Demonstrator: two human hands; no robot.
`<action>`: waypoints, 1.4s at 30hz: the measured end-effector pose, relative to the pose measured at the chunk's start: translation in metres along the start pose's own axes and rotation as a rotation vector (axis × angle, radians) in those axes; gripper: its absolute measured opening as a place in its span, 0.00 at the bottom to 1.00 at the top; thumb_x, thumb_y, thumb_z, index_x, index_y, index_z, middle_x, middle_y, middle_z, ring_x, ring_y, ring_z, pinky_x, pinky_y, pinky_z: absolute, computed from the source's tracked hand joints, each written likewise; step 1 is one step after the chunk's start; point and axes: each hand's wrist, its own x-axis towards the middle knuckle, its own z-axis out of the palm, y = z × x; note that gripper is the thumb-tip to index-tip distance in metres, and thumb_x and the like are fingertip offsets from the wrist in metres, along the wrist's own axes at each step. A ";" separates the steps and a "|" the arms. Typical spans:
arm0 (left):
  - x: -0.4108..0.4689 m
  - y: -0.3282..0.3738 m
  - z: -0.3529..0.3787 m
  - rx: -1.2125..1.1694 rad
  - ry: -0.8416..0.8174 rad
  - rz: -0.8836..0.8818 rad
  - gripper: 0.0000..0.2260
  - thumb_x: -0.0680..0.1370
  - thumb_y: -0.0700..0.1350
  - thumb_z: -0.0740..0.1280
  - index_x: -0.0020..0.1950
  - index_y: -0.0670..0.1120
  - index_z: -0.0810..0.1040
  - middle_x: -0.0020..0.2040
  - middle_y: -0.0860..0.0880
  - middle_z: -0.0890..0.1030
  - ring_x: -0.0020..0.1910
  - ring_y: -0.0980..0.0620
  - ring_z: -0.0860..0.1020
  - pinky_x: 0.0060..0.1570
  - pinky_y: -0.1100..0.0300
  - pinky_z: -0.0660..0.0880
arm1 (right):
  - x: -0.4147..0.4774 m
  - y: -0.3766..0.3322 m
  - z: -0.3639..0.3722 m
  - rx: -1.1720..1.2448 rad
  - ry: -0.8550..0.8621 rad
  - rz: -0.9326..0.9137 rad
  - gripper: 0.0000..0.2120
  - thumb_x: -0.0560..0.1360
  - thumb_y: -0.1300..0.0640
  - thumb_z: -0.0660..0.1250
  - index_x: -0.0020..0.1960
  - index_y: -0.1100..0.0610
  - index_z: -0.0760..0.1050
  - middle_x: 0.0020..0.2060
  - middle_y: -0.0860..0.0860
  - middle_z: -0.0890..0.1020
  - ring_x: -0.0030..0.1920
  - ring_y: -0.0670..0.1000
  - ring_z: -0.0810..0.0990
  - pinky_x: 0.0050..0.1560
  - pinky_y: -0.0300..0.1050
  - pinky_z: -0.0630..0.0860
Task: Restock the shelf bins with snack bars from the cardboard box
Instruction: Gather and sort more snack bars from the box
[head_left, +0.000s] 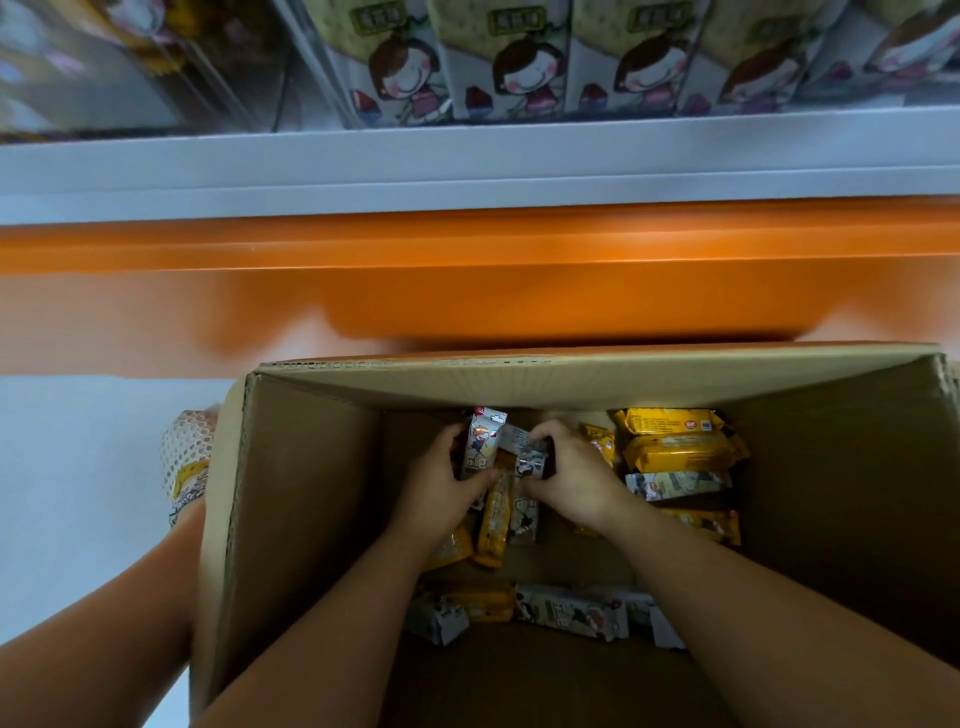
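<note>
Plenty left to do I reckon: left hand (441, 493) grips a white bar (480, 441) and right hand (576, 483) grips a grey bar (532, 460) down in the box (311, 493), loads more bars (675, 452) lie loose around them, none up by the shelf (467, 156) yet.

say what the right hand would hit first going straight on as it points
The right hand grips a grey snack bar, so that first; past it, probably the cardboard box's far wall, depth unclear.
</note>
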 end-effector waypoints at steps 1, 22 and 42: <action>0.000 0.001 0.000 -0.003 -0.006 -0.005 0.26 0.74 0.42 0.71 0.70 0.48 0.67 0.62 0.51 0.76 0.56 0.58 0.72 0.50 0.62 0.68 | 0.002 0.001 0.001 0.009 -0.002 0.000 0.29 0.70 0.59 0.74 0.67 0.54 0.65 0.62 0.52 0.72 0.61 0.50 0.72 0.54 0.38 0.69; -0.032 0.065 -0.023 0.107 -0.194 0.225 0.18 0.71 0.49 0.74 0.60 0.53 0.77 0.56 0.56 0.81 0.54 0.60 0.77 0.58 0.59 0.73 | -0.073 -0.026 -0.054 0.224 0.247 -0.141 0.24 0.64 0.52 0.78 0.57 0.51 0.73 0.45 0.43 0.80 0.45 0.39 0.79 0.42 0.29 0.74; -0.191 0.213 -0.147 0.154 -0.172 0.601 0.14 0.74 0.55 0.71 0.58 0.58 0.77 0.57 0.58 0.81 0.57 0.61 0.78 0.64 0.56 0.71 | -0.264 -0.120 -0.163 0.443 0.270 -0.476 0.29 0.56 0.44 0.76 0.54 0.55 0.77 0.47 0.53 0.85 0.50 0.54 0.83 0.61 0.59 0.74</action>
